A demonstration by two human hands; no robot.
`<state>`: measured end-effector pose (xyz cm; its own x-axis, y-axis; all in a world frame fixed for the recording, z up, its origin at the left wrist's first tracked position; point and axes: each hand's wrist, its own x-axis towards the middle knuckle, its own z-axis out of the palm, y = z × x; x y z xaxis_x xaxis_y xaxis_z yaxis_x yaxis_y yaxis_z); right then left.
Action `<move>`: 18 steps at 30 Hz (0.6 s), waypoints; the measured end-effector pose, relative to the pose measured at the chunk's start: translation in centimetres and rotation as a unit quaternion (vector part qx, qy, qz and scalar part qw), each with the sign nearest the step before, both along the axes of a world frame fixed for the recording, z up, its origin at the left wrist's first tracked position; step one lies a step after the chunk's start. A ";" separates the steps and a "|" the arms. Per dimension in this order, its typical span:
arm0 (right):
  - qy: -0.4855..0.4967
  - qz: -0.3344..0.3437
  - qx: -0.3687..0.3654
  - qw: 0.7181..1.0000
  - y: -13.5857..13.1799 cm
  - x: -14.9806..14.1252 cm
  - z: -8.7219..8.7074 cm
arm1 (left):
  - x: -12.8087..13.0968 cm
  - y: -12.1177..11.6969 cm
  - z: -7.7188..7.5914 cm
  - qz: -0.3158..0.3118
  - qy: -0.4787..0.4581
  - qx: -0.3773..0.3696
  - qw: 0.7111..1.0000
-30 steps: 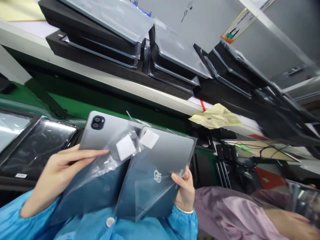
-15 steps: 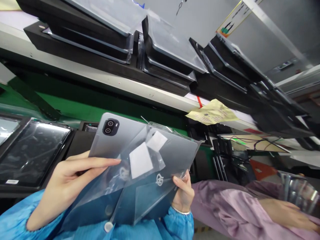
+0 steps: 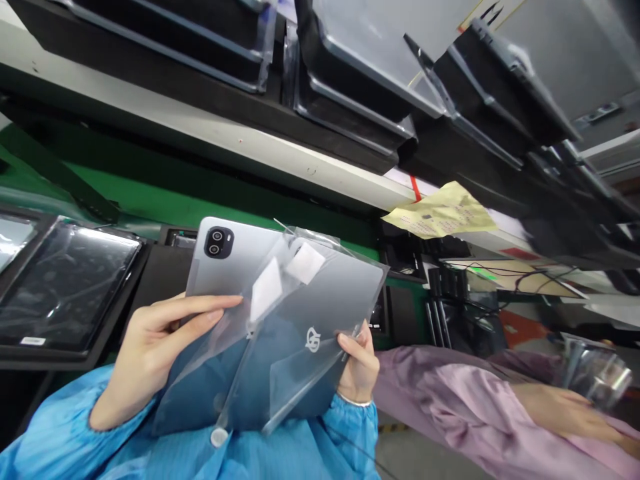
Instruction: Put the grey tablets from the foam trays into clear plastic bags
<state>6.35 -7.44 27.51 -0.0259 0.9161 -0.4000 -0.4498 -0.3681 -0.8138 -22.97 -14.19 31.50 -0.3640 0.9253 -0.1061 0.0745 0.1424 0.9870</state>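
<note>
A grey-blue tablet (image 3: 330,280) is held in front of my chest, its back with the dark camera block (image 3: 219,242) facing me. Clear plastic film (image 3: 280,320) lies loosely over much of its back, creased, with two white squares (image 3: 305,263) on it. The upper left part around the cameras is bare. My left hand (image 3: 170,340) pinches the film near the tablet's left side, thumb and forefinger close together. At the right edge, my right hand (image 3: 359,360) grips the tablet, thumb on the film and the other fingers behind it.
Above runs a shelf (image 3: 240,137) with wrapped tablets in black foam trays (image 3: 345,127). A yellow paper sheet (image 3: 445,212) hangs from it. Another tablet (image 3: 70,287) lies in a tray at left. To the right, a co-worker's mauve sleeve (image 3: 450,407) and hand (image 3: 560,413) are close by.
My left hand has moved slightly up and right with the pinched film, and the larger white square now looks narrower and tilted. The shelf sits higher in view. My right hand keeps its grip.
</note>
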 end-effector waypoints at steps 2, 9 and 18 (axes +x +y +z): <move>0.006 -0.001 -0.012 1.000 0.0 -0.2 0.2 | 0.1 -0.2 -0.1 0.010 -0.023 -0.011 1.000; -0.005 -0.025 -0.041 0.999 -0.7 -1.3 -0.3 | 0.4 -0.6 -0.4 0.015 -0.006 -0.003 1.000; -0.017 -0.005 -0.021 1.000 -1.1 -0.9 -0.6 | 0.4 -0.6 -0.2 -0.013 0.050 0.058 0.997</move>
<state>5.48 -8.58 26.89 -0.0028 0.8983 -0.4394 -0.4265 -0.3985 -0.8120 -22.61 -14.79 31.30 -0.3427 0.9387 0.0373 0.1748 0.0247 0.9843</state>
